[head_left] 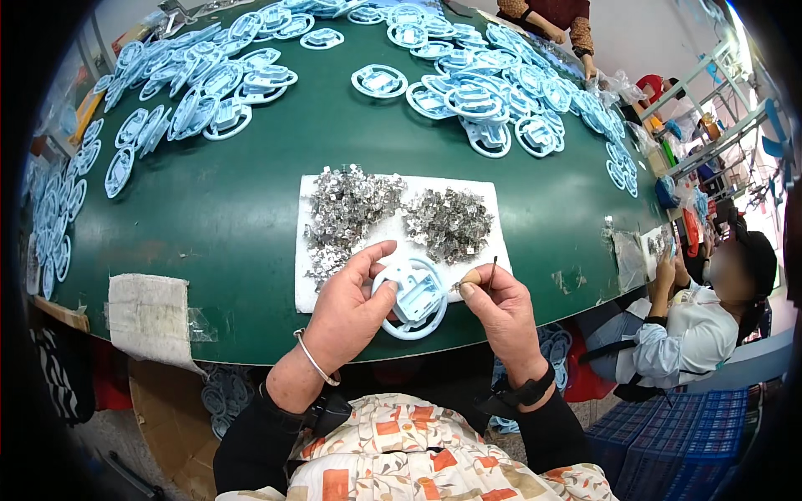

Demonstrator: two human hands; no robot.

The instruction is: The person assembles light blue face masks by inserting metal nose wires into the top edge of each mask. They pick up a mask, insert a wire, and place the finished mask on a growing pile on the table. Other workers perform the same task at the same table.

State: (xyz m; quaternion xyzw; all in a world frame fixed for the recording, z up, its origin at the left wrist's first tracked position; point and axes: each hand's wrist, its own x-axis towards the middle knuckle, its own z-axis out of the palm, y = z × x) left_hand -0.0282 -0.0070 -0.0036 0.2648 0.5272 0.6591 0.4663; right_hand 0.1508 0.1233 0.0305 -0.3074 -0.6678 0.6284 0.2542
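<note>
Presumably for steadiness, my left grip [347, 309] clasps a light-blue plastic ring-shaped frame [418, 299], my right grip [505, 314] pinching a small silvery metal piece [456, 286].

No readable text, labels, numbers or signs (far details too small, blurred to tell).

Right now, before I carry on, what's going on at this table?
A person's left hand holds a light blue ring-shaped part near the front edge of a white pad. The right hand holds a thin dark stick, with what looks like a small metal piece at its fingers, close to the blue part. Two piles of small metal pieces lie on the pad. More blue parts are heaped toward the green table's far side. Another person sits at the right.
</note>
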